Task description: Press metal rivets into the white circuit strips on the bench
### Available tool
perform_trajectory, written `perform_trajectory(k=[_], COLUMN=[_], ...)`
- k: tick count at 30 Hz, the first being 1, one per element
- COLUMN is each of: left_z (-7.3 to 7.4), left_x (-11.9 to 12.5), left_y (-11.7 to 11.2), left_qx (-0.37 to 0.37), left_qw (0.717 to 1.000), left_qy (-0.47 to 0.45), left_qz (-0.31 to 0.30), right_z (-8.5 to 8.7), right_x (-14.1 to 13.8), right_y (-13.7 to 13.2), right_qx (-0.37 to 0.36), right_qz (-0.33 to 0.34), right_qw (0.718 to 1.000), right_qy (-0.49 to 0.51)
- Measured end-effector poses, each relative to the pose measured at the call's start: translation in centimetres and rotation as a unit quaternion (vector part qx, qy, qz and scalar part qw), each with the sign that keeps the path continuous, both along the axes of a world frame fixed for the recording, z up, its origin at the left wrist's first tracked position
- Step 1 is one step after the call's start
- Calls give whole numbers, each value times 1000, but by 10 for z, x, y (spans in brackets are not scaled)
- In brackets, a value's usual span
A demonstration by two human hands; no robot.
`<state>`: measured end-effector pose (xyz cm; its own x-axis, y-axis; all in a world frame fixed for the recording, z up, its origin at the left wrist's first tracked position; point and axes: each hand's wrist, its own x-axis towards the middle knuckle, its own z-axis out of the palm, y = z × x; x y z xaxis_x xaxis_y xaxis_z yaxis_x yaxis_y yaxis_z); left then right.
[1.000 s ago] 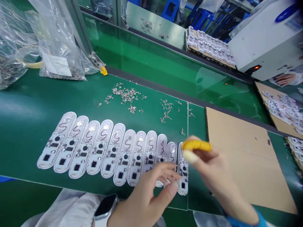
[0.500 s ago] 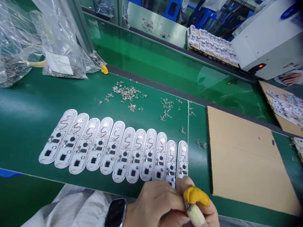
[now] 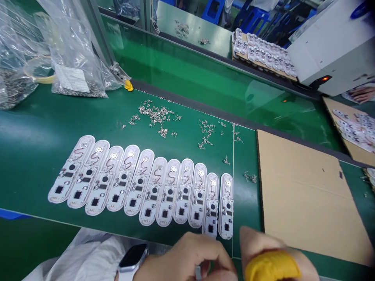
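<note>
My left hand, with a smartwatch on its wrist, is at the bottom edge, fingers curled together. A small pale grey piece shows between them; what it is I cannot make out. To its right is my right hand, blurred, a yellow finger cot on one bent finger. Its fingertips are partly out of frame, so any held thing is hidden. Just above both hands runs a row of white oval-ended housings with circuit boards, wires and round metal discs. The rightmost housing lies nearest my hands.
Small metal springs or contacts lie heaped on the green table, with more springs farther right. Flat cardboard is at the right. Plastic bags of parts stand back left. Another person's hand is at far right.
My hands have come apart and moved down toward the bottom edge, the right one also rightward. The lower ends of the rightmost housings, covered before, now show.
</note>
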<state>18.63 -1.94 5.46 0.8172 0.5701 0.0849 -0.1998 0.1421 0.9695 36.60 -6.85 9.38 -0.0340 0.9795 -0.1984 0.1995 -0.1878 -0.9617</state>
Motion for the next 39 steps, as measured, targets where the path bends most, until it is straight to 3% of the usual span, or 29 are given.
perform_trajectory(k=[2, 5, 7, 9, 12, 22, 28, 39], left_z=[-5, -17, -25, -32, -37, -36, -37, -32], left_x=[6, 15, 19, 22, 23, 22, 23, 19], left_y=[-2, -8, -11, -14, -15, -15, -14, -10], left_qx=[181, 450, 538, 579, 599, 602, 598, 603], left_qw=[981, 883, 824, 787, 769, 767, 771, 767], left_qy=[49, 106, 153, 191, 212, 214, 208, 216], left_qz=[38, 82, 93, 90, 74, 59, 67, 33], right_z=[0, -10, -20, -27, -30, -29, -32, -30], right_x=[17, 39, 49, 54, 55, 61, 62, 58], right_y=[18, 40, 48, 51, 53, 65, 67, 70], right_qx=[4, 11, -7, -23, -48, -57, -87, -92], right_qz=[-14, -22, 4, 31, 60, 133, 129, 129], right_qw=[997, 985, 983, 983, 983, 981, 985, 984], right_qy=[-81, -171, -183, -178, -168, -129, -73, -83])
